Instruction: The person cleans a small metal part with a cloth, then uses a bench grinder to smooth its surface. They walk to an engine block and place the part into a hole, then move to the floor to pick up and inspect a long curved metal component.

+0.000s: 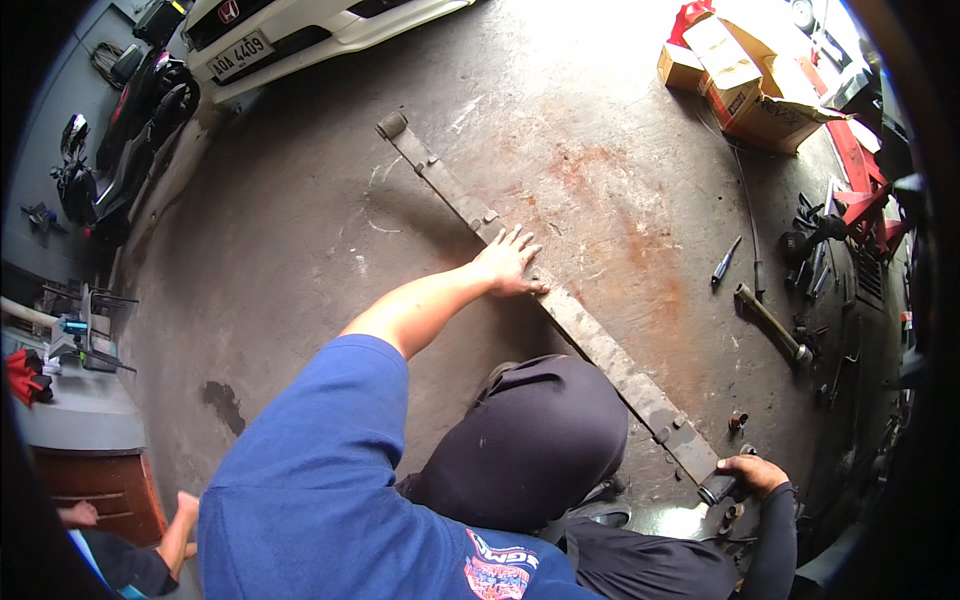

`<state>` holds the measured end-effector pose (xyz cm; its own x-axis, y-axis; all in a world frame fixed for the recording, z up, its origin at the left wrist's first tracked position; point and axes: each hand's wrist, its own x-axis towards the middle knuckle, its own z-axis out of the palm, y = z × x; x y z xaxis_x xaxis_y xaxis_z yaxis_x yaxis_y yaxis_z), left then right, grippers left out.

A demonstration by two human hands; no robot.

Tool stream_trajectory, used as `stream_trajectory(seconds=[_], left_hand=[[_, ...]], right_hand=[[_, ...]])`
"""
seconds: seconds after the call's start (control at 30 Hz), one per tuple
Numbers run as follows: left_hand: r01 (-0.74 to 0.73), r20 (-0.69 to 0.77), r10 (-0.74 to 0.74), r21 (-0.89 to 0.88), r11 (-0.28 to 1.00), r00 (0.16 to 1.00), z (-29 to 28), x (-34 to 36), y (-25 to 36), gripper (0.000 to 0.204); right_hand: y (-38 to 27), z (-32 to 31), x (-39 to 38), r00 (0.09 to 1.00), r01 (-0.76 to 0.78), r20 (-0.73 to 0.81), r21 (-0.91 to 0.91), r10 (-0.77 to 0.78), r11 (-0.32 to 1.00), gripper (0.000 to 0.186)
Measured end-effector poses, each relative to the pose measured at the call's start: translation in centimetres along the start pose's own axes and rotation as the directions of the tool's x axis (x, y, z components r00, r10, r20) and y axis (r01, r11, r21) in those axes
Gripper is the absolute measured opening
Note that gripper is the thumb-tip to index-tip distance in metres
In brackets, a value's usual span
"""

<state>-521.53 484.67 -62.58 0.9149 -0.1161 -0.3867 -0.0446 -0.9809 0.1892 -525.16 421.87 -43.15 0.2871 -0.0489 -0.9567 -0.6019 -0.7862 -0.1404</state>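
A long, grey, dusty leaf spring (615,355) lies diagonally over the floor, from the upper left down to the lower right. It has a rolled eye at each end and clips along its length. My left hand (508,262) rests across its middle, fingers spread and palm down. At the near right end my right hand (757,474), below a black sleeve, has its fingers bent around the eye; some of those fingers are hidden. My dark-trousered knee (530,440) is bent close beside the spring.
A white car (320,45) stands at the far left, near a motorcycle (140,135). Open cardboard boxes (740,80) sit at the far right by a red metal frame (860,190). A metal bar (775,325), a screwdriver-like tool (726,262) and loose parts litter the right side. Another person's foot (186,505) shows lower left.
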Motion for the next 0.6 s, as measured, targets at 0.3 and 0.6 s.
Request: stream_trajectory(seconds=[0.3,0.6], left_hand=[[-0.002,-0.006,0.002,0.001,1.0,1.0,-0.1,0.1,0.0,0.108],[0.004,0.0,-0.004,0.011,1.0,1.0,0.1,0.2,0.0,0.109]], right_hand=[[0.8,0.0,-0.6,0.993,0.112,-0.031,-0.039,-0.113,0.993,0.061],[-0.4,5.4,-5.6,0.638,0.528,-0.239,-0.557,-0.732,0.641,0.072]])
